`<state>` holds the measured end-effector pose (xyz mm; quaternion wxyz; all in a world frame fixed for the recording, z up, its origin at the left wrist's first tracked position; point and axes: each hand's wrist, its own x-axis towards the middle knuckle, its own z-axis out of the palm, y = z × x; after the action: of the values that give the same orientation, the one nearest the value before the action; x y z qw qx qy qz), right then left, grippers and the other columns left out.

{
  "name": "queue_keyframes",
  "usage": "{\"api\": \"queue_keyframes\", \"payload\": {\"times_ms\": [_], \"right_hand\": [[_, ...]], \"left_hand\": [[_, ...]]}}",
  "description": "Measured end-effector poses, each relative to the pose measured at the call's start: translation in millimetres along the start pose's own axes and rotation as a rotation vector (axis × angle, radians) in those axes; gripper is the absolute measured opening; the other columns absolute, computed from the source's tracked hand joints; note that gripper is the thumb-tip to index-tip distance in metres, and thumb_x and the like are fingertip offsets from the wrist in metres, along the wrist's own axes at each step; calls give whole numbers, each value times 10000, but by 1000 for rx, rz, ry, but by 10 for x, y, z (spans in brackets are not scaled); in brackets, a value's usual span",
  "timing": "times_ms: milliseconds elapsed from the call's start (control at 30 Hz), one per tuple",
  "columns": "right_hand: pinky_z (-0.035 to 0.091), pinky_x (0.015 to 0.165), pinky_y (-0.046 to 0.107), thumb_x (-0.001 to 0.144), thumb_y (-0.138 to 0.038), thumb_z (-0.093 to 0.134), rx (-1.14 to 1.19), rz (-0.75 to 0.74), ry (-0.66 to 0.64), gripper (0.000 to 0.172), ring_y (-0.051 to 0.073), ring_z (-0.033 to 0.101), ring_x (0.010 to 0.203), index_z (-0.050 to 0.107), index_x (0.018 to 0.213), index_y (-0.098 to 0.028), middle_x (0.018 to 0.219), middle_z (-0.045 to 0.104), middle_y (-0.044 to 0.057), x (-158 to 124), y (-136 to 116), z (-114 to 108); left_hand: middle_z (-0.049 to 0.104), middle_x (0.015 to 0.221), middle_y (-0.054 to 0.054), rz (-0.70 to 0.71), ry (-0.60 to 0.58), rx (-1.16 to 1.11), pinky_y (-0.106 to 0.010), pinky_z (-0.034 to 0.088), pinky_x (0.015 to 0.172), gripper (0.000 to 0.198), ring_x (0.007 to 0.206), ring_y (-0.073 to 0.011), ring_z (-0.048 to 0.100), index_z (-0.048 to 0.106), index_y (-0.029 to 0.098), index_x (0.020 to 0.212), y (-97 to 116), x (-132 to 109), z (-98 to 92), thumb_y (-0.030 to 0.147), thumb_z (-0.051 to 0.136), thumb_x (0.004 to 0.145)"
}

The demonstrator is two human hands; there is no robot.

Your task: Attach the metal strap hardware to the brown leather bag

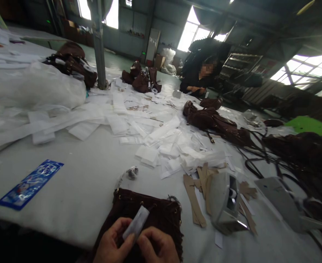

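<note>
At the table's near edge lies a dark brown drawstring bag (128,200) with metal eyelets and fringed sides. Over its front, my left hand (115,239) is closed on a small white wrapping strip (137,222), pinched between thumb and fingers and tilted up to the right. My right hand (158,244) is closed in a pinch beside the strip's lower end; what its fingertips hold is too small to make out. A clear-wrapped piece (130,173) sticks out above the bag's top left corner.
Tape dispensers (223,204) and brown paper strips (192,199) lie at right. A blue printed packet (31,184) is at left. White sheets (163,140) cover the middle. Brown bags (210,120) lie beyond; a co-worker (196,82) works across the table. A post (98,44) stands at far left.
</note>
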<state>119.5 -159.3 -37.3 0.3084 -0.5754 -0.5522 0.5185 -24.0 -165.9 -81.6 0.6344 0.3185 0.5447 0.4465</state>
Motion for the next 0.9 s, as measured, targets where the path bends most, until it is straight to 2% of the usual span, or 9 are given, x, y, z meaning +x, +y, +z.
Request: {"api": "queue_keyframes", "payload": {"times_ms": [133,267,433,600,767,900], "right_hand": [[325,521,218,817,-502,542,-92,51,-4,431,115,432,544,669,618,-142,543,527,-13,136,-27,53],[273,488,220,796,-440,559,-161,142,27,413,99,392,514,642,545,-124,503,476,-22,183,-37,72],[192,450,231,769,-428,563,-198,251,22,435,82,313,484,496,440,-151,476,345,-44,203,-124,104],[185,447,240,757,-493,558,-236,247,61,483,81,302,470,433,418,-173,459,326,-42,197,-124,120],[210,443,236,775,-564,532,-255,204,101,532,81,314,453,486,425,-165,447,356,-36,150,-92,143],[179,453,270,806,-610,496,-397,112,170,586,94,347,427,492,416,-172,417,377,-17,104,-31,154]], "left_hand": [[710,759,-68,79,62,98,-235,503,668,298,748,-229,653,688,162,861,1,-10,14,419,715,712],[715,758,-51,153,82,252,-226,496,676,197,734,-221,656,693,182,860,8,-16,1,338,678,740],[720,760,-36,207,118,320,-231,496,687,128,730,-226,663,691,224,825,4,-20,-9,302,677,724],[711,737,-46,178,104,315,-234,495,672,164,721,-230,660,696,208,828,89,-49,-2,336,689,724],[697,727,-45,112,26,196,-228,493,643,291,694,-203,640,662,183,830,185,-85,7,466,651,764],[690,742,-29,106,-7,139,-226,490,649,315,692,-179,624,646,185,866,217,-102,1,489,635,781]]}}
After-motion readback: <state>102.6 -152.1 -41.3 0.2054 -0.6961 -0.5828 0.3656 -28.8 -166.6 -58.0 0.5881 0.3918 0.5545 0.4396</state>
